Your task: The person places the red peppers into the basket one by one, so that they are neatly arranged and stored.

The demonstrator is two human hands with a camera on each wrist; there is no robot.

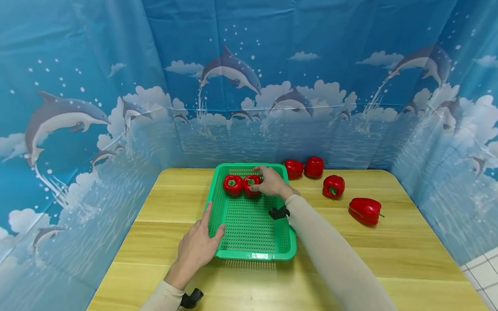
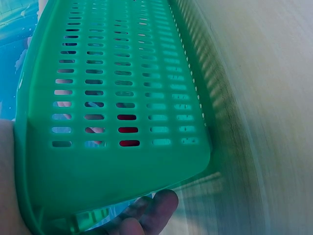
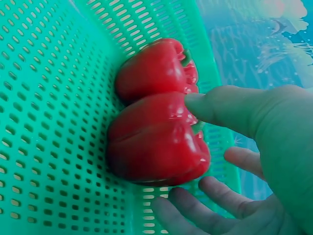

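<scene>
A green plastic basket (image 1: 252,256) with slotted walls sits on the wooden table. My left hand (image 1: 200,242) holds its left side near the front corner, the thumb over the rim and the other fingers along the outside. In the left wrist view, fingertips (image 2: 164,210) show past the basket's corner. Two red bell peppers stand side by side at the basket's back, stems up: a left one (image 1: 232,186) and a right one (image 1: 250,188). Over the right pepper is my right hand (image 1: 272,182), its thumb at the pepper's top and its other fingers spread loosely beside it.
Right of the basket on the table (image 1: 161,241) lie more red peppers: one (image 1: 293,169) close to the basket, another (image 1: 314,167) beside it, a third (image 1: 333,187) nearer, and a longer one (image 1: 365,211) on its side. A dolphin-print curtain (image 1: 248,142) hangs behind the table.
</scene>
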